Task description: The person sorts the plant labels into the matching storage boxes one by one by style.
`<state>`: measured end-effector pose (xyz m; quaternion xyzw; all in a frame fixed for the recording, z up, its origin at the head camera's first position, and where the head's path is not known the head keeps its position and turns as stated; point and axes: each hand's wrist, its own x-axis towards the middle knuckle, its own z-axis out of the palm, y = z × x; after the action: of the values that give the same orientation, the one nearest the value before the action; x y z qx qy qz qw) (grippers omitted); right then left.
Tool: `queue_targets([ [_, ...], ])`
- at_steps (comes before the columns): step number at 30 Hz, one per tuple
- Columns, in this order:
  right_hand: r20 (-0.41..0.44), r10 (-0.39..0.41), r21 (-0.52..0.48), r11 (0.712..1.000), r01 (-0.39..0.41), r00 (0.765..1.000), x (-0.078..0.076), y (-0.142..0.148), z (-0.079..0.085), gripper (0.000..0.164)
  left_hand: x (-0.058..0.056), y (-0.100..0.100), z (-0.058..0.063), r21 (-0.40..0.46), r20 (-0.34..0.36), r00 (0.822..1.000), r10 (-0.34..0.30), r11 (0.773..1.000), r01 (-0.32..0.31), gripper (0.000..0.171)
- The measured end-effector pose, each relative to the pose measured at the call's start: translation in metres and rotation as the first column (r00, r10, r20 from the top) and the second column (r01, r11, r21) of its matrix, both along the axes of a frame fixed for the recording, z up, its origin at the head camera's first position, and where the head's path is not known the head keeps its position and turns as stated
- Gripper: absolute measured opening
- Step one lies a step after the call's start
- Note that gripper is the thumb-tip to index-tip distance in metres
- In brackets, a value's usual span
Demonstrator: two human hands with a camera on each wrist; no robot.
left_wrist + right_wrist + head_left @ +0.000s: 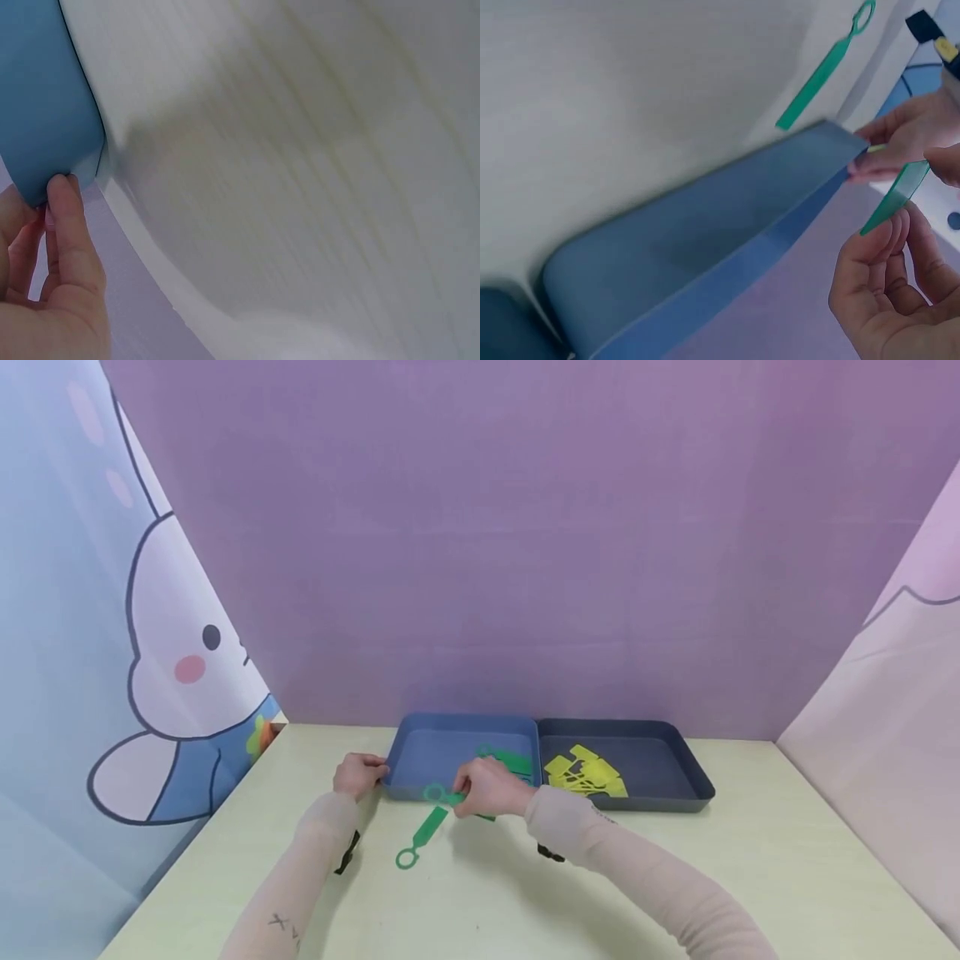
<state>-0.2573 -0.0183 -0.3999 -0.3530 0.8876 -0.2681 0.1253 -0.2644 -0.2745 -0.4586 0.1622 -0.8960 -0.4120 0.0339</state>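
Note:
At the left front corner of the blue tray (461, 720), my left hand (360, 775) pinches the tray's wall between thumb and fingers. My right hand (491, 787) is over the tray's front edge, holding a flat green tag (896, 196) between thumb and fingertips. The tag's ring end points left, and the hand covers its middle in the head view. Another green tag (429, 828) with a ring at one end lies on the table in front of the tray. Inside the tray at the right, more green tags (513, 762) lie partly behind my right hand.
Against the blue tray's right side stands a dark grey tray (652, 760) with a heap of yellow tags (588, 772) in its left part. A purple cloth (525, 543) hangs behind the table (772, 860), and printed curtains (187, 635) flank it.

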Motion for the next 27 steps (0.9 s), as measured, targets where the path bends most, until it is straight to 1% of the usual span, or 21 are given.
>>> queue_targets([
  [3, 0.021, -0.014, -0.014, 1.0, 0.014, 1.0, -0.006, 0.002, 0.001, 0.022, 0.003, 0.001, -0.001, 0.003, 0.006, 1.0, 0.004, 1.0, -0.004, 0.027],
  [8, 0.023, -0.047, -0.036, 0.998, 0.048, 0.999, -0.017, 0.003, 0.003, 0.02, 0.004, 0.002, -0.001, 0.026, 0.009, 1.0, 0.007, 1.0, -0.007, 0.027],
  [12, 0.038, -0.098, -0.051, 0.994, 0.1, 0.994, -0.028, 0.0, 0.003, 0.023, 0.002, 0.0, -0.002, 0.027, 0.007, 1.0, 0.012, 1.0, -0.012, 0.027],
  [15, 0.041, -0.147, -0.05, 0.988, 0.149, 0.988, -0.035, -0.003, 0.003, 0.028, 0.001, -0.001, -0.003, 0.024, -0.002, 1.0, 0.014, 1.0, -0.014, 0.027],
  [18, 0.045, -0.194, -0.053, 0.979, 0.196, 0.98, -0.04, -0.008, 0.002, 0.03, 0.0, -0.002, -0.004, 0.025, -0.006, 1.0, 0.019, 1.0, -0.019, 0.026],
  [23, 0.036, -0.255, -0.059, 0.965, 0.257, 0.966, -0.048, -0.017, -0.003, 0.013, -0.001, -0.001, -0.004, 0.039, -0.003, 1.0, 0.021, 0.999, -0.021, 0.026],
  [27, 0.024, -0.312, -0.057, 0.948, 0.313, 0.95, -0.053, -0.023, -0.008, 0.01, -0.002, 0.001, -0.002, 0.039, 0.0, 1.0, 0.015, 0.999, -0.014, 0.026],
])
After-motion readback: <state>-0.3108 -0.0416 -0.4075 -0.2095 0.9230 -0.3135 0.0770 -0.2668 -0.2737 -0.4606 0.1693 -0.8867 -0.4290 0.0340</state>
